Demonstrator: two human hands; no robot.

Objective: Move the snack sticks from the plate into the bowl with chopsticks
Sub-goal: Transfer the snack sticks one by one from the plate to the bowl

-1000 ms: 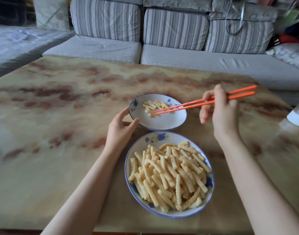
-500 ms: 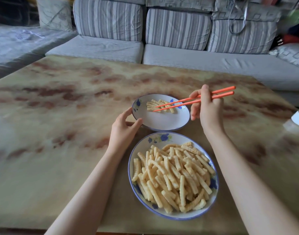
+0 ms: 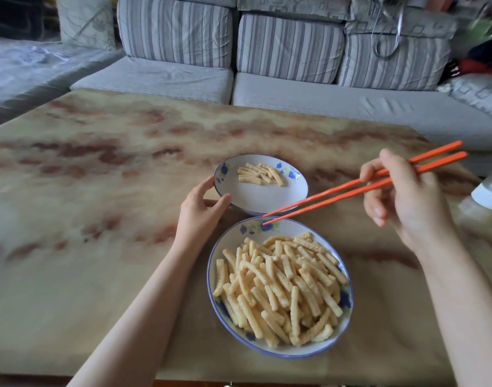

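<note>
Currently the right hand point(image 3: 406, 202) pinches the chopsticks point(image 3: 351, 189), tips slightly apart over the 12 o'clock rim of the plate point(image 3: 230, 241); the left hand point(image 3: 200, 209) clasps the bowl point(image 3: 267, 199) at 8 o'clock.

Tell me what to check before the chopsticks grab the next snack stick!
1. Right hand grips the chopsticks: ok.
2. Chopstick tips empty and a little apart: ok.
3. Tips over the pile of snack sticks: not ok; they hang over the far rim of the plate.
4. Left hand holds the bowl by its near rim: ok.
5. Room in the bowl: ok; most of it is bare.
</note>
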